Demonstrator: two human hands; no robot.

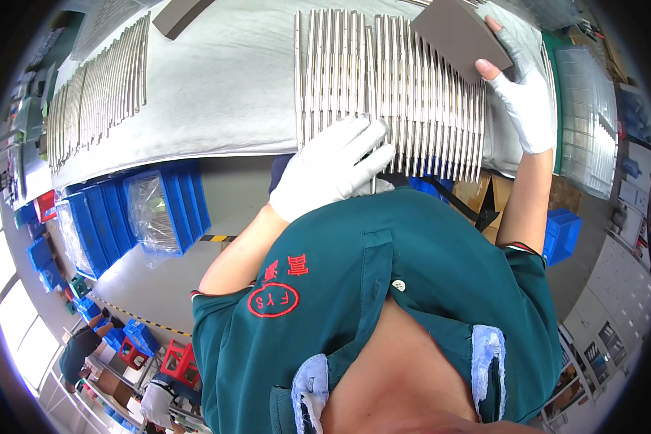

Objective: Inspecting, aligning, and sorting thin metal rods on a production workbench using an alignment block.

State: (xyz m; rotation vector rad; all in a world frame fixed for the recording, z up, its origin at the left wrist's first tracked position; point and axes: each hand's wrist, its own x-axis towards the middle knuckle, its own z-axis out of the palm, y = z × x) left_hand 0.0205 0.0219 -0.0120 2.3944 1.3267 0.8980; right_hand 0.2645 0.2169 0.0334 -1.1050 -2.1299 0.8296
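Observation:
My left hand, in a white glove, has its fingers closed around the near part of a thin metal rod. That rod stands slightly out of line with the row of silvery metal rods lying side by side on the covered table. My right hand wears a white glove with bare thumb and finger tips showing. It grips the right end of a grey-brown rectangular block, which lies over or just above the far ends of the right-hand rods; contact between them cannot be made out.
More metal rods lie at the table's left, and a second grey-brown block at its far edge. White cloth covers the table. Blue bins stand below left; clear plastic trays sit at right. People work in the lower left background.

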